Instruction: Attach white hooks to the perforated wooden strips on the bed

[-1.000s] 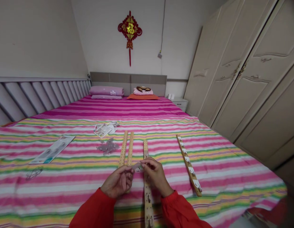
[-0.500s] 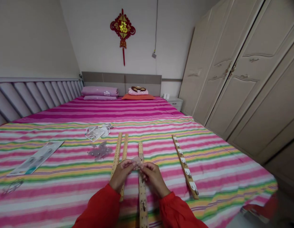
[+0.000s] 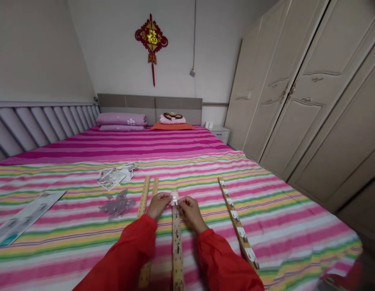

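My left hand (image 3: 159,205) is closed in a pinch on the left edge of a small pale card (image 3: 174,198) with a shiny metal piece on it. On the other side, my right hand (image 3: 191,210) pinches the card's right edge. The card is over the far end of a holed wooden strip (image 3: 177,258); whether it touches the wood I cannot tell. Several small metal hooks stand along that strip nearer to me. To the left lie two more holed strips (image 3: 144,198), partly hidden by my left arm and sleeve.
A wooden strip (image 3: 237,221) bearing several white cards lies to the right. Left are grey plastic pieces (image 3: 118,205), clear packets (image 3: 112,178) and a long packaged card (image 3: 26,218). All lie on a striped bed sheet (image 3: 284,238). Wardrobes (image 3: 308,121) stand at right.
Both hands have moved the small card toward the far end of the middle strip, where its face now shows. The camera view has shifted slightly, too.
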`<state>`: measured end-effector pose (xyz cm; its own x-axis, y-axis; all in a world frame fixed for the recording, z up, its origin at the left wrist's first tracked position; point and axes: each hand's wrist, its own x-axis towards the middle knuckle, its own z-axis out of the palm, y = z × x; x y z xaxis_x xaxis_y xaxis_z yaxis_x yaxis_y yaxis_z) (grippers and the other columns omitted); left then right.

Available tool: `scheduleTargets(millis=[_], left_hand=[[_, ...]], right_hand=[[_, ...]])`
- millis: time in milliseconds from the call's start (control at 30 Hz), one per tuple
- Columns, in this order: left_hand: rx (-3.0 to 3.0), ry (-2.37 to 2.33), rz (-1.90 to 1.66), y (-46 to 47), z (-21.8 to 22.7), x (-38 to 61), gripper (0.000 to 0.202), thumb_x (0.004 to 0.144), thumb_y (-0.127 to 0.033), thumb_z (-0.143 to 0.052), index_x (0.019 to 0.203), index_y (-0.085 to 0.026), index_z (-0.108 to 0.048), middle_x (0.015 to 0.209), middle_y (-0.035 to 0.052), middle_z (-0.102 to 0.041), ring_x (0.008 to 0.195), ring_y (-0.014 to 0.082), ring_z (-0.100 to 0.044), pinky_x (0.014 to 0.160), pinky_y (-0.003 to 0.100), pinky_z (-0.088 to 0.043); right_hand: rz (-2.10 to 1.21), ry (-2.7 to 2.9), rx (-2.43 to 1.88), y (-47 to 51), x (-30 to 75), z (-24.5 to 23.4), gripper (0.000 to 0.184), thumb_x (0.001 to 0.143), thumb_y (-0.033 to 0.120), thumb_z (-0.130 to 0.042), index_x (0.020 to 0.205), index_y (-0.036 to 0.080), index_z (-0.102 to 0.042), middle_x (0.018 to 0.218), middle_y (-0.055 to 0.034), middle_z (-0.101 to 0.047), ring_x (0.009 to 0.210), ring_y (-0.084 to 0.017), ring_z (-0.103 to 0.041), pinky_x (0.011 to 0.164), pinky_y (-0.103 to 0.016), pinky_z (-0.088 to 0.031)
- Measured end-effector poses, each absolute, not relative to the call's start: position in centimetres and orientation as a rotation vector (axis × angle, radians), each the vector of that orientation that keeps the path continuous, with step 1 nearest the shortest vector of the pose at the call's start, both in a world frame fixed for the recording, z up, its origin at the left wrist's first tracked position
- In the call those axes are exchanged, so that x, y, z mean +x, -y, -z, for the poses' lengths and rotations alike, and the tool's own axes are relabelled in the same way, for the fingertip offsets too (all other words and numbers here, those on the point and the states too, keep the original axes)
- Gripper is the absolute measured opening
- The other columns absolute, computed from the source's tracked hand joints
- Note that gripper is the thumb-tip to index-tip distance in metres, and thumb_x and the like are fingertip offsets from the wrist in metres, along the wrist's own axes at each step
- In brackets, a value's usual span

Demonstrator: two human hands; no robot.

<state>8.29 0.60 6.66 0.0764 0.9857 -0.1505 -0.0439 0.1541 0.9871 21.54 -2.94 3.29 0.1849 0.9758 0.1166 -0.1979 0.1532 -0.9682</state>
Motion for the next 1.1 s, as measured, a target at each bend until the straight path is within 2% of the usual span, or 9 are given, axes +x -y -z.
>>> scheduleTargets(millis=[267,500,833,1100], left_hand=[[1.124,-1.198,-1.070,-3.5,-4.8,9.5,0.018,0.049,-0.026,-0.072,0.057,-0.014,-0.061,0.048,-0.0029,-0.056,0.047,0.0091,-0.050,0.049,0.021,-0.039],[1.127,-1.243,-1.031,-4.1,-3.3,9.7,0.012,0.052,-0.022,-0.068,0.055,-0.016,-0.058,0.044,-0.0041,-0.054,0.045,0.0095,-0.049,0.048,0.022,-0.038],[1.120,-1.320,-0.998,-4.3,-2.6,9.8,0.014,0.054,-0.021,-0.068,0.054,-0.016,-0.055,0.041,-0.0057,-0.050,0.041,0.0073,-0.043,0.045,0.021,-0.033],[1.080,-1.378,-0.952,-3.8,-2.5,9.8,0.014,0.057,-0.021,-0.066,0.057,-0.017,-0.052,0.042,-0.0065,-0.049,0.043,0.0087,-0.047,0.047,0.021,-0.037]], right_hand=[[-0.991,0.958,-1.120,0.3,22.0,-0.7,0.021,0.062,0.035,-0.066,0.055,0.019,-0.055,0.047,0.0053,-0.048,0.046,-0.010,-0.039,0.044,-0.022,-0.030],[-0.906,1.021,-1.184,0.0,22.1,0.5,0.022,0.065,0.036,-0.063,0.053,0.020,-0.053,0.050,0.0047,-0.048,0.051,-0.012,-0.041,0.049,-0.024,-0.033],[-0.859,1.090,-1.249,0.0,21.8,1.2,0.024,0.069,0.036,-0.060,0.054,0.021,-0.048,0.051,0.0057,-0.045,0.052,-0.012,-0.040,0.051,-0.024,-0.032],[-0.829,1.084,-1.285,0.0,21.7,1.4,0.023,0.068,0.035,-0.061,0.054,0.021,-0.049,0.051,0.0057,-0.046,0.052,-0.013,-0.041,0.052,-0.025,-0.033]])
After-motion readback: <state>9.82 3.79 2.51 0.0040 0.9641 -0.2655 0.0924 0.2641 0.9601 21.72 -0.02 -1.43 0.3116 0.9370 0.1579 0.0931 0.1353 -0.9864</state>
